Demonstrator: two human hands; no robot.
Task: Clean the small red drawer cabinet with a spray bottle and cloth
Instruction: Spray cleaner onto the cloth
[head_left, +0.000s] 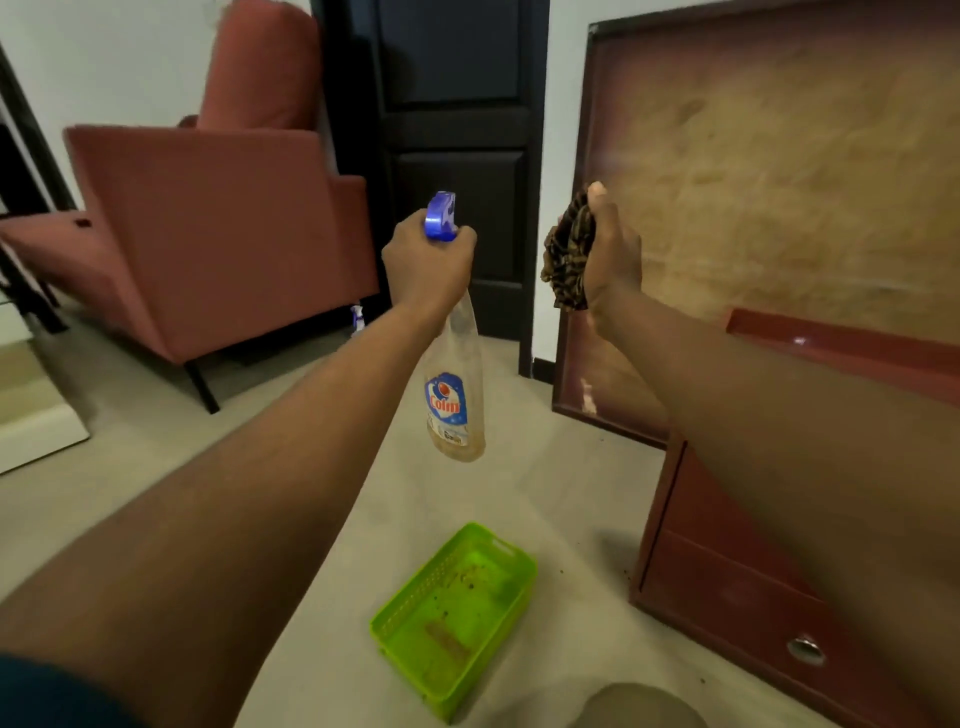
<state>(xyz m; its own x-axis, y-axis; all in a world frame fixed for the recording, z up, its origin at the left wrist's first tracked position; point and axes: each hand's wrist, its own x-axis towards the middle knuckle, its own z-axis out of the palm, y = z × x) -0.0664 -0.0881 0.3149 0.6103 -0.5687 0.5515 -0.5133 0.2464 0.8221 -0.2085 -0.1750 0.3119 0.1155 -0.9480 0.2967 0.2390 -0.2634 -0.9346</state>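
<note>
Both arms reach forward and slightly upward from the lower corners of the view, elbows nearly straight. The left hand is closed around the neck of a spray bottle, just below its blue trigger head; the knuckles face the camera and the clear bottle hangs down beneath the fist, its label visible and a little pale liquid at the bottom. The right hand is raised to about the same height, just beside the left, with its fingers clenched on a bunched, dark patterned cloth that bulges out on the hand's left side; the thumb points up. Behind the right hand a large board with a dark red frame and a worn, tan face leans upright against the wall. The small red drawer cabinet stands on the floor at the lower right, under the right forearm, with a round metal pull showing on a drawer front. A lime green plastic basket lies on the floor between the arms, near the cabinet. A pinkish-red armchair stands at the left, beside a dark door.
</note>
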